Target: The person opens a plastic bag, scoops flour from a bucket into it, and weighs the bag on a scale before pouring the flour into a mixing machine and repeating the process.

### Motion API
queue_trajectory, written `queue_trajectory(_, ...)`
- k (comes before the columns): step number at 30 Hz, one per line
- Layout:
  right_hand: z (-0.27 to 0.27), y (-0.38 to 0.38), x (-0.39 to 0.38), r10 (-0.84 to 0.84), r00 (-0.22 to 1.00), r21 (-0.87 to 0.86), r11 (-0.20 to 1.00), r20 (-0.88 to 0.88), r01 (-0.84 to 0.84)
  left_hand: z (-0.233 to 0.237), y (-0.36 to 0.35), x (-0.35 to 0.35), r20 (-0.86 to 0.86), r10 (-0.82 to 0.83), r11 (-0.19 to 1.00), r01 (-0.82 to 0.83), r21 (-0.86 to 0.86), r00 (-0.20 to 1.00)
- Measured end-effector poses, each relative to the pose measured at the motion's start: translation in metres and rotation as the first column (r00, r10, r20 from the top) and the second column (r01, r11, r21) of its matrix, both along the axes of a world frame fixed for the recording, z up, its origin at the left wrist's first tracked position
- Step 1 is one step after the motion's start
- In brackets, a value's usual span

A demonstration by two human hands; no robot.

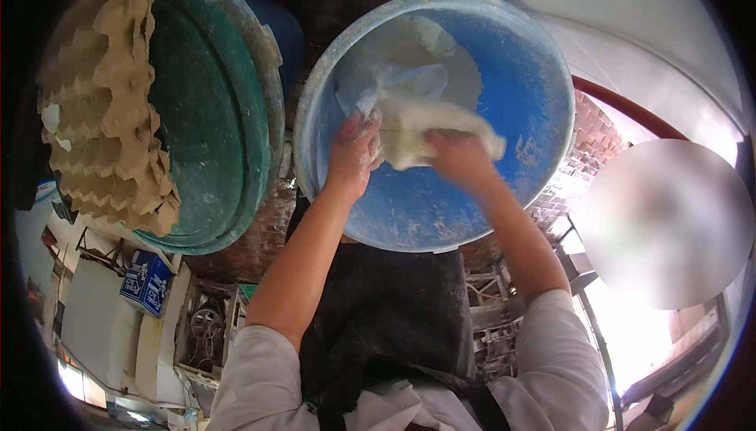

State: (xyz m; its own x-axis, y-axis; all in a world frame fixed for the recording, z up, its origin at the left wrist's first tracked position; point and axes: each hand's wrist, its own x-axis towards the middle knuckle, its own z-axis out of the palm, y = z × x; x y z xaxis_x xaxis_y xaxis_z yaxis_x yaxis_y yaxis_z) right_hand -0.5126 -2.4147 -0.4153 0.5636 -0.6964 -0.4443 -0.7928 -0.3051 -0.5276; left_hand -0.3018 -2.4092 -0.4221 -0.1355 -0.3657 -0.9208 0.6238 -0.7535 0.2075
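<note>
A blurred cream bundle slants; blue barrel beneath.

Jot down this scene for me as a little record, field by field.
Right hand: gripping a pale item, right hand blurred
Left hand: left hand at the item's left end; grip unclear
Pale item: soft-looking, too blurred to identify
Below: blue tub, its inside smeared whitish
To the left: green lid, cardboard egg tray over its left part

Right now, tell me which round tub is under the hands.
The blue tub: the left hand and right hand are both over it. The green tub, to its left, has an egg tray across one side instead.
</note>
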Motion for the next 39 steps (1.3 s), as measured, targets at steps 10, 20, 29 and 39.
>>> queue_trajectory(10, 0.03, -0.02, 0.078, -0.089, 0.934, 0.05, 0.992, -0.347, 0.113, 0.018, 0.033, 0.016, 0.011, -0.188, 0.98, 0.189, -0.063, 0.982)
queue_trajectory(20, -0.047, -0.121, 0.024, 0.116, 0.78, 0.0, 0.989, -0.615, -0.146, 0.128, 0.108, 0.013, 0.048, -0.711, 0.663, 0.691, -0.287, 0.701)
queue_trajectory(29, -0.229, -0.002, -0.029, -0.058, 0.82, 0.07, 0.99, -0.57, 0.12, 0.151, 0.106, 0.041, -0.184, -0.895, 0.444, 0.784, -0.433, 0.406)
queue_trajectory(39, -0.274, -0.022, 0.025, -0.678, 0.724, -0.023, 0.732, -0.131, 0.681, 0.125, 0.105, 0.008, -0.032, -0.884, 0.422, 0.766, -0.485, 0.467)
